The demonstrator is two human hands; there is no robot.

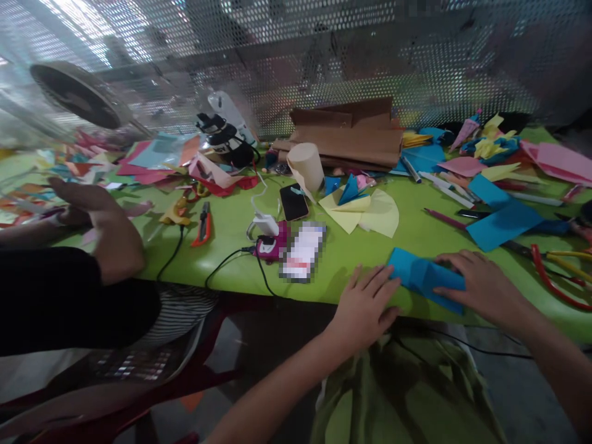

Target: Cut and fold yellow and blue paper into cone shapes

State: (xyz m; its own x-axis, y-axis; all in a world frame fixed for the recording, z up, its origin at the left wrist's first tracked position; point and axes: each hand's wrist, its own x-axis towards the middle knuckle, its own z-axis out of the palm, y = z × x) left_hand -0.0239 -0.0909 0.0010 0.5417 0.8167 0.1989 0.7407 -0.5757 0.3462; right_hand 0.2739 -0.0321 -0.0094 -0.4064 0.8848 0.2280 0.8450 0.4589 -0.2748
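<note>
A folded strip of blue paper (419,275) lies near the front edge of the green table, partly raised in the middle. My left hand (367,303) rests at its left end, fingers stretched out and the tips touching the paper. At the other end my right hand (483,287) has the paper between thumb and fingers. Beyond the hands are pale yellow paper pieces (382,213) with a small blue folded piece (350,190) on them. To the right lies another folded sheet of blue paper (504,219).
Left of my hands lie a phone (303,253), a pink power adapter (272,245) with cables and an orange cutter (202,225). Red-handled scissors (555,283) lie at right. A paper roll (306,166) stands behind. A co-worker's hand (104,225) is at far left.
</note>
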